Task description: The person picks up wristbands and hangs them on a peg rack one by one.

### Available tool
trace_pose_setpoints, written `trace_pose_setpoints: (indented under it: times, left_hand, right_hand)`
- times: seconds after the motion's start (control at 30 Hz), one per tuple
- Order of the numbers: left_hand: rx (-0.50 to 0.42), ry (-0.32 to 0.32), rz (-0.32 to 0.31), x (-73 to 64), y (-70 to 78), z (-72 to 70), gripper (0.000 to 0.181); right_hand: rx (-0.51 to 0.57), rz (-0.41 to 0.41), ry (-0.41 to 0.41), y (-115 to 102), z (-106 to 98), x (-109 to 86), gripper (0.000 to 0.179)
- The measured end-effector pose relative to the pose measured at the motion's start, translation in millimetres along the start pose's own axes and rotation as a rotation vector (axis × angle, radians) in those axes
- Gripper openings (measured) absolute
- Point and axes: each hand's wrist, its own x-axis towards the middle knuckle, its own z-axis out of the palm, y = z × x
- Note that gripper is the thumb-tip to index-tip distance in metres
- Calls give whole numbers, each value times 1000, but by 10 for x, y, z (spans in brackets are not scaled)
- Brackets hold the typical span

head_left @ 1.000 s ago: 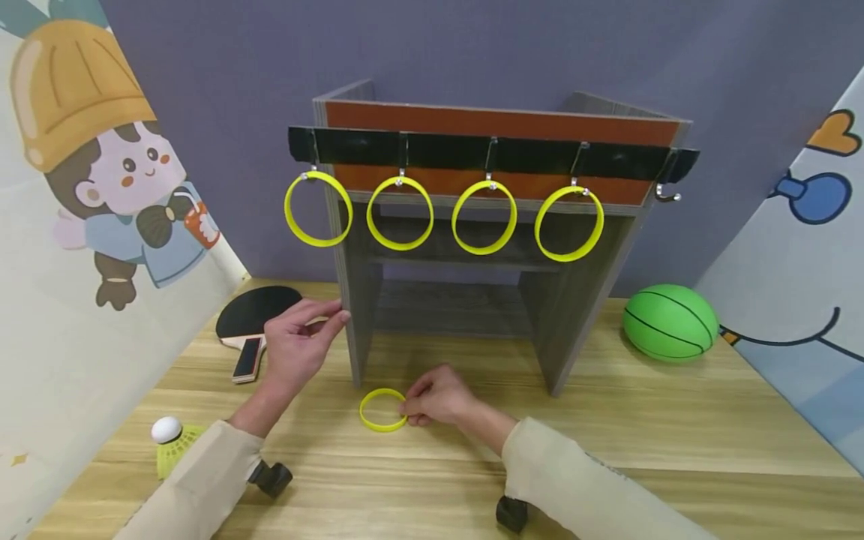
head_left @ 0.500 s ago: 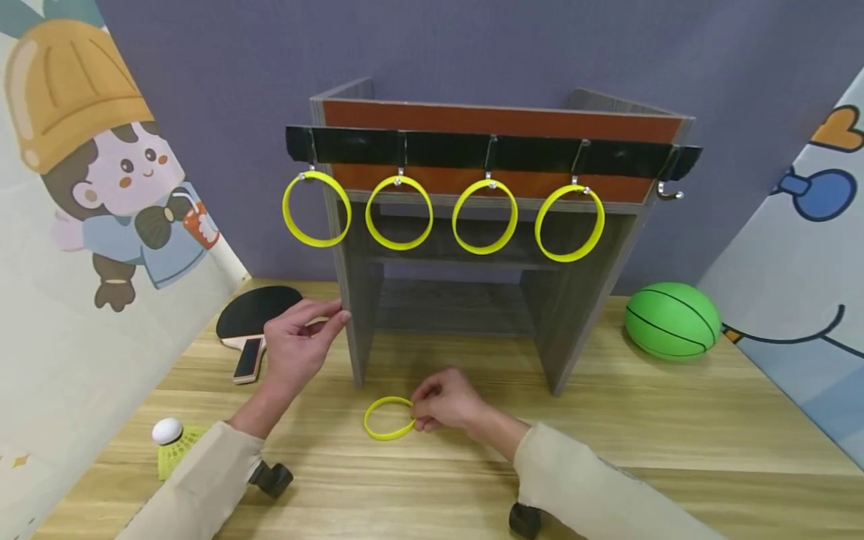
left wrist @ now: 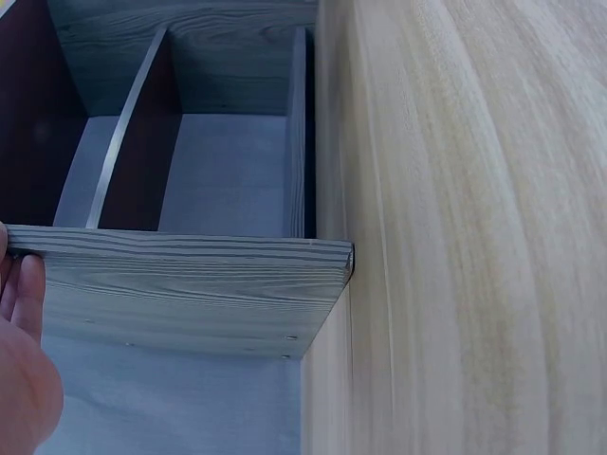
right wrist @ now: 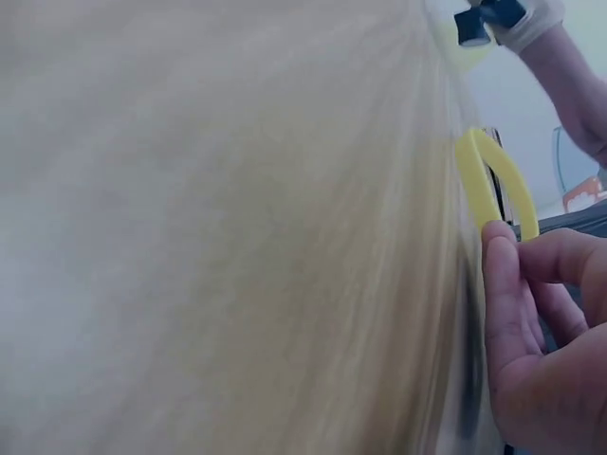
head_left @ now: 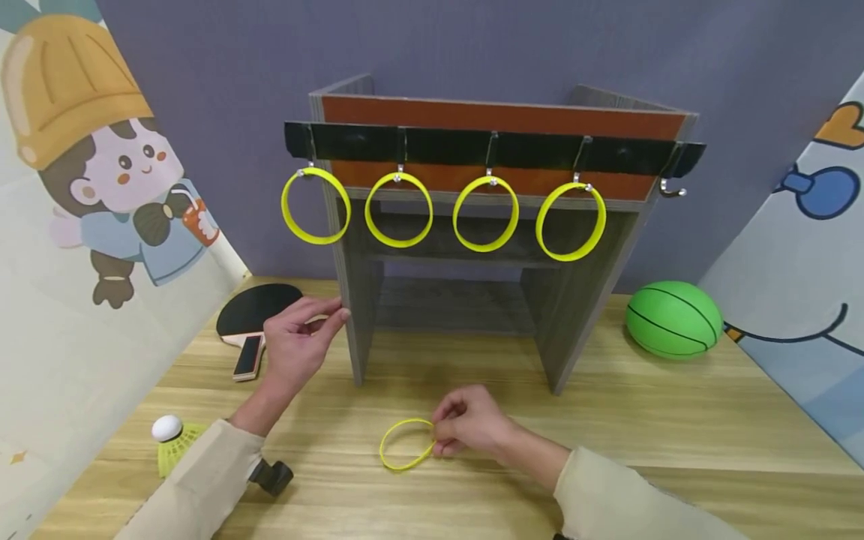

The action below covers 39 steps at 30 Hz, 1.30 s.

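Observation:
My right hand (head_left: 475, 424) pinches a thin yellow ring (head_left: 398, 469) by its right edge, low in front of the shelf; the ring tilts slightly. In the right wrist view thumb and fingers grip the same ring (right wrist: 471, 175). My left hand (head_left: 297, 341) holds the front edge of the grey wooden shelf unit's left side panel (head_left: 352, 330) between thumb and fingers; in the left wrist view only part of that hand (left wrist: 24, 370) shows. Several yellow rings (head_left: 400, 244) hang on silver hooks from a black strip (head_left: 445, 145) across the shelf. Another hook (head_left: 673, 193) is at its right end.
A black table tennis paddle (head_left: 253, 311) lies left of the shelf, behind my left wrist. Nearer, a yellow shuttlecock (head_left: 174, 442) rests beside the left sleeve. At the right stands a green ball (head_left: 673, 319) on the wooden table (head_left: 675, 420). A purple-grey wall is behind.
My right hand has moved right and towards me with the yellow ring, which now tilts more. The left hand keeps its hold on the side panel.

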Motion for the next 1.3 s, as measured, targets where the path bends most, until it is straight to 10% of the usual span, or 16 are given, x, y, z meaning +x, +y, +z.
trace_pose_setpoints:
  times: [1.3]
  left_hand:
    - [30,6,18,11,28,20,19]
  right_hand:
    - [438,-405,249,-851,-955,-1110,20]
